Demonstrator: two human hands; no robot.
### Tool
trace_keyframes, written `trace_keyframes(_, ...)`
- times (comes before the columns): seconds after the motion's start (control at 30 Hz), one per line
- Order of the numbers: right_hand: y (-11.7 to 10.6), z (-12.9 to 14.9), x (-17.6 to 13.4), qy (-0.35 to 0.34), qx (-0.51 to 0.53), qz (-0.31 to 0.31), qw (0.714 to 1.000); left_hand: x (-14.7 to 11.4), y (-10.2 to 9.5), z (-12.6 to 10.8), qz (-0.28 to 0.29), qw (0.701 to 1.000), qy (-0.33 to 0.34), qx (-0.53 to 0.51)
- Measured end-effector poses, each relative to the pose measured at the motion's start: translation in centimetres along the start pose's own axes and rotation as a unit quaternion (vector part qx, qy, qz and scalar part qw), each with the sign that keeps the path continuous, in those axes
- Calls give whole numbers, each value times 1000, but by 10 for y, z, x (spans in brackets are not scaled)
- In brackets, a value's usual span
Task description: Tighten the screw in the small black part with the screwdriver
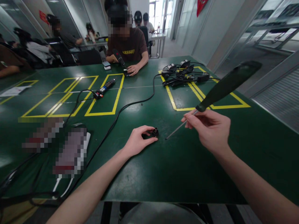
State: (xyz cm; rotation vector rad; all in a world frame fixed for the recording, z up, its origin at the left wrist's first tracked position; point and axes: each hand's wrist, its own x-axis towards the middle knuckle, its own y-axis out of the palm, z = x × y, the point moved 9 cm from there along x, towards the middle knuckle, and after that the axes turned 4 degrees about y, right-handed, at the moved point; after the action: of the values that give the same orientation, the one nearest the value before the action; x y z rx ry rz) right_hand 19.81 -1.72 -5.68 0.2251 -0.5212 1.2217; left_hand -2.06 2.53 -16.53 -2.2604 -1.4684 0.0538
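Note:
Near the middle of the green table, my left hand [140, 139] has its thumb and fingers curled around a small black round part [155, 132] with a short cylinder on top. The part stands on the tabletop. To the right, my right hand [210, 124] grips a screwdriver [230, 84] by its metal shaft, just below the dark green handle. The handle points up and to the right. The screwdriver's tip slants down to the left and ends near the table, a little right of the black part and apart from it.
Yellow tape outlines mark the green table [144, 174]. A pile of black cables and plugs [182, 74] lies at the back right. An electric screwdriver [106, 88] rests at left. A black cable [121, 109] crosses the table. Opposite, a co-worker [128, 43] holds a tool.

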Motion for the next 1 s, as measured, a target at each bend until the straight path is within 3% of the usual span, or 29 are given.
trace_keyframes(0.1,-4,-19,3,51,-11,16,999,0,-1,1,-3,1000,2,-4)
trace_keyframes(0.27,14,-61,-4,130,-106,142,976,0,-2,1,2,1000,-10,-4)
trace_keyframes(0.43,36,-91,-25,178,-275,255,910,0,-3,1,12,999,-30,3)
trace_keyframes(0.57,43,-92,-30,149,-428,273,849,-1,-5,2,17,999,-43,2)
trace_keyframes(0.67,47,-88,-31,135,-469,276,828,0,-4,3,22,999,-50,1)
trace_keyframes(0.83,51,-83,-34,124,-453,279,838,0,-2,3,20,999,-48,11)
trace_keyframes(1.0,49,-77,-33,80,-429,239,867,2,-4,-14,10,998,20,59)
